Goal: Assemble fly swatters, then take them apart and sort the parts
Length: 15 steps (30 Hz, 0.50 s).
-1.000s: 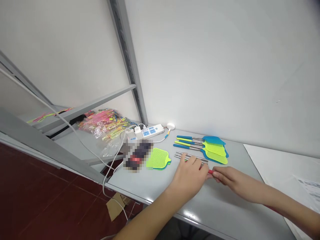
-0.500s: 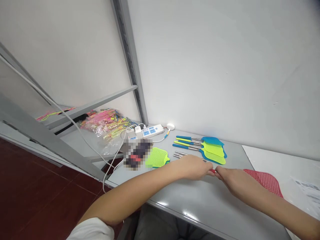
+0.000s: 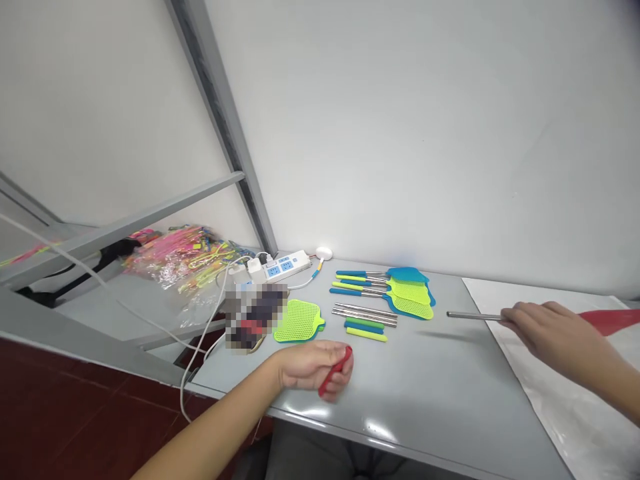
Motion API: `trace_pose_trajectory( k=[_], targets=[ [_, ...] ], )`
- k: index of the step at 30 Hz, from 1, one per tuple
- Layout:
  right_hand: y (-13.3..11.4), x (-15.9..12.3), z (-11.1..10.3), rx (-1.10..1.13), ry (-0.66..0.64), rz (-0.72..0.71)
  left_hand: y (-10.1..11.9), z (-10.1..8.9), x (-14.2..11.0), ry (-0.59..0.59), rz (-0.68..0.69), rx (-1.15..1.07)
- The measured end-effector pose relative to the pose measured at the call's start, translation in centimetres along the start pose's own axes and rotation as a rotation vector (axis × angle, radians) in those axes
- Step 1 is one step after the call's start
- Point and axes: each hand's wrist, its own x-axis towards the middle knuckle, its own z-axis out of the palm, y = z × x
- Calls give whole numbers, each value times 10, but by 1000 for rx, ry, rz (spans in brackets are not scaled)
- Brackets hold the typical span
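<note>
Near the front of the grey table, my left hand [image 3: 305, 365] is closed around a red handle grip [image 3: 334, 373]. Over to the right, my right hand [image 3: 555, 333] grips a fly swatter by its metal rod [image 3: 473, 316]; the bare rod end points left, and the red head [image 3: 607, 321] lies partly behind the hand. Between the two hands are loose handle grips [image 3: 365, 328] in green, blue and yellow-green, with several metal rods [image 3: 364, 311] behind them. A stack of green and blue swatter heads [image 3: 299, 321] sits just beyond my left hand.
Several whole fly swatters [image 3: 407, 293] lie towards the wall. A power strip [image 3: 285, 267] with cables stands at the back left, with a blurred dark object [image 3: 257, 320] in front. Plastic-bagged colourful items [image 3: 185, 257] fill the left side. A white sheet [image 3: 530, 373] covers the right end.
My hands, together on the red grip before, are now far apart. The grip has come off the rod: my left hand has it lower left, my right hand has carried the swatter right.
</note>
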Motion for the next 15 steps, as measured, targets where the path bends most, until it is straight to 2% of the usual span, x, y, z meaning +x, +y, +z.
trace_pose_trajectory(
  k=[1, 3, 6, 8, 12, 15],
  targets=[
    [7, -6, -2, -48, -45, -38, -2, 1, 0, 50, 42, -11],
    [3, -13, -2, -91, -113, -122, -5, 9, 7, 176, 155, 1],
    [-30, -17, 6, -84, -84, -187, -6, 28, 24, 450, 374, 69],
    [-54, -17, 12, -78, -57, -219, -9, 40, 33, 593, 465, 140],
    [-83, -18, 18, -44, 4, -210, -22, 52, 38, 713, 412, 324],
    [-97, -19, 21, -13, 44, -175, -33, 49, 36, 751, 386, 638]
  ],
)
